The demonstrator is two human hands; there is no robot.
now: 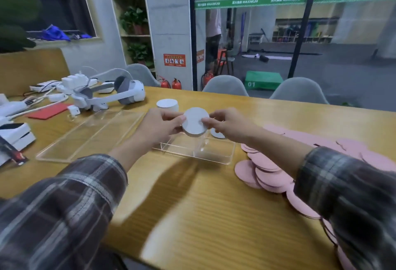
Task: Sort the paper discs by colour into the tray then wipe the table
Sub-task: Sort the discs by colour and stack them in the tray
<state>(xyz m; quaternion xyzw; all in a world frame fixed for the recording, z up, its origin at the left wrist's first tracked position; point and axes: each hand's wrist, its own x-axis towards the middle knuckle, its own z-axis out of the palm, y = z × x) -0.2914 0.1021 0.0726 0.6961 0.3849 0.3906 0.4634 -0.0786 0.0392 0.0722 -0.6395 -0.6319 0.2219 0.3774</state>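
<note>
Head view: fingers [179, 118] of left hand [162, 123] and right hand [228, 124] pinch white discs [194, 122] above the clear tray [214, 156].

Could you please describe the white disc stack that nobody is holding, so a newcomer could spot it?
On the long wooden table, look just right of the white headset. The free white stack stands there; unlike the held stack between left hand and right hand, nothing touches it.
</note>
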